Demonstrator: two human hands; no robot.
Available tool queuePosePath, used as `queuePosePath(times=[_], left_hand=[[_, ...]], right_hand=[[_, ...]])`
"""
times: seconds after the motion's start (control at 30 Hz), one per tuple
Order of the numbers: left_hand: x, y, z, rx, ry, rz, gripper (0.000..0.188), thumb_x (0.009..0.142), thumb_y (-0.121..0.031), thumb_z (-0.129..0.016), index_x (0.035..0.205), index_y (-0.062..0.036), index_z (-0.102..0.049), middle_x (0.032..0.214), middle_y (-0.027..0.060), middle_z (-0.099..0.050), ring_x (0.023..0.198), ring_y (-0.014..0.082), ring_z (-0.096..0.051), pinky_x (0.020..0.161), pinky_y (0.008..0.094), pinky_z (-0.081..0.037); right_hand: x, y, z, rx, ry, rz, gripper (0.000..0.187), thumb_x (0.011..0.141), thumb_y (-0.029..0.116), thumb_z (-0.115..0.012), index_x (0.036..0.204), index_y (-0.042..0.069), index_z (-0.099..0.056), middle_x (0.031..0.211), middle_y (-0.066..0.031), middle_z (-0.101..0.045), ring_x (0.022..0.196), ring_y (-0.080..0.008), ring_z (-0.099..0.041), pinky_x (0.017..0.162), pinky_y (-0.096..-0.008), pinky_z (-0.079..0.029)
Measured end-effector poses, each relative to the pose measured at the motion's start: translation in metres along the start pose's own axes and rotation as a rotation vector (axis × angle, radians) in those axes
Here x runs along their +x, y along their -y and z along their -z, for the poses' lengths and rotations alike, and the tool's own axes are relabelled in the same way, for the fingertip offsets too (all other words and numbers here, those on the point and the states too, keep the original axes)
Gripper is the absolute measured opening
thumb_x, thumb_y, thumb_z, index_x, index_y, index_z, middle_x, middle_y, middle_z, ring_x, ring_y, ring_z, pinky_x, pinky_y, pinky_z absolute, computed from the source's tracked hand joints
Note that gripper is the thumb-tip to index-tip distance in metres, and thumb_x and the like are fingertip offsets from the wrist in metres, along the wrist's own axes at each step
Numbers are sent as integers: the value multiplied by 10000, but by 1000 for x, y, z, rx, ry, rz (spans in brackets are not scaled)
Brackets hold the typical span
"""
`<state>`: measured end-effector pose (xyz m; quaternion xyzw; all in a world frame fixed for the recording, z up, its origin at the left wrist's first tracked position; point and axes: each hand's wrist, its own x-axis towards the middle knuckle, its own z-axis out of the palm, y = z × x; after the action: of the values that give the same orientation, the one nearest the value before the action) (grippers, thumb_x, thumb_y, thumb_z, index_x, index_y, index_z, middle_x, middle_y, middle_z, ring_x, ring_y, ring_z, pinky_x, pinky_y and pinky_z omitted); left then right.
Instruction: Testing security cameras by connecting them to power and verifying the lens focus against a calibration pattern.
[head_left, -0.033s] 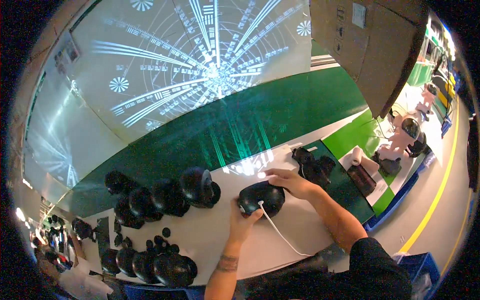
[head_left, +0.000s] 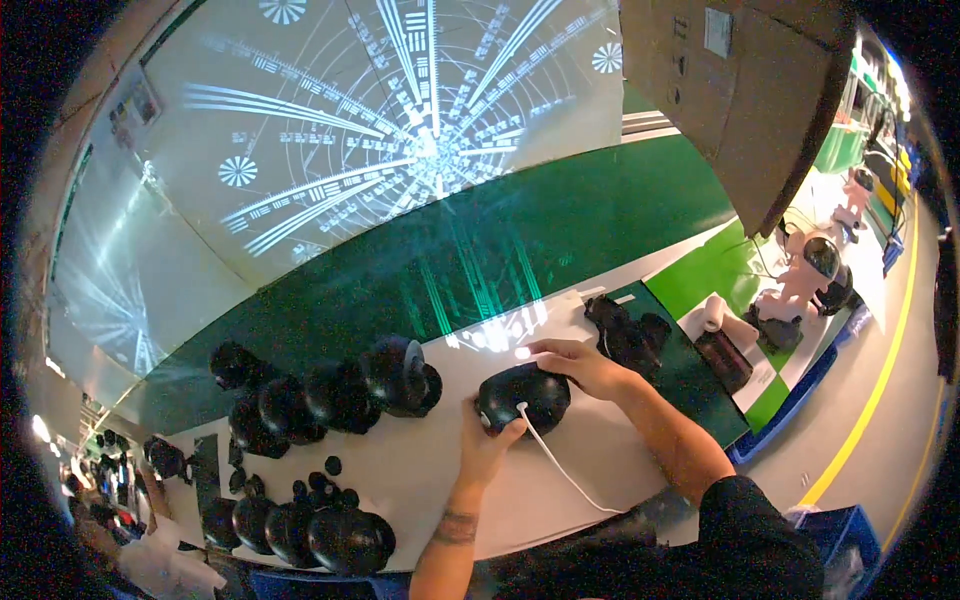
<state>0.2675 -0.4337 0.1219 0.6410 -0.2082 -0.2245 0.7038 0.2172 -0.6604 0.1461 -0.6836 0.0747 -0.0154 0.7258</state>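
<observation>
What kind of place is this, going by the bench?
Probably a factory station for assembling or testing cameras. Rows of black dome-shaped units sit on the white bench, a large resolution test chart faces it, and both hands, left and right, hold one cabled unit.

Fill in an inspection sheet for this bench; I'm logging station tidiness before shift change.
Surface: white bench top with a dark green mat at its right end.
Job's things: black rounded device, held from below by the left hand and from the top by the right hand.
Clutter: row of similar black domes to the left, another cluster at the near edge, small black caps between them.
Fingers: both hands closed on the device.
Cables: white cable runs from the device toward the person.
Surroundings: projected test chart, cardboard box.
</observation>
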Motion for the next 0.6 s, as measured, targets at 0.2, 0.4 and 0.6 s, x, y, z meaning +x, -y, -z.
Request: queuePosePath(times=[0.2,0.4,0.6], left_hand=[[2,-3,-5,-13,21,-92,720,758,-306,-864,1241,-8,-421,1151,88,-540,1040,161,-563,876,292,-508],[-1,-5,-6,25,17,-23,627,809,-212,-778,1302,-65,-420,1140,50,-542,1018,158,-543,854,304,-515],[1,0,-7,-95,8,-2,681,767,-239,-852,1237,-11,-415,1144,90,-543,1048,156,-560,872,295,-512]], right_hand=[[-3,10,8,-59,32,30,322,969,192,-591,1241,24,-553,1096,-72,-653,1062,-140,-577,967,-310,-443],[0,1,13,-2,33,81,299,947,145,-625,1214,27,-557,1039,-67,-661,1005,-135,-600,906,-297,-482],[6,-8,12,6,26,195,317,941,175,-638,1208,16,-574,1047,-80,-663,1005,-160,-615,914,-311,-485]])
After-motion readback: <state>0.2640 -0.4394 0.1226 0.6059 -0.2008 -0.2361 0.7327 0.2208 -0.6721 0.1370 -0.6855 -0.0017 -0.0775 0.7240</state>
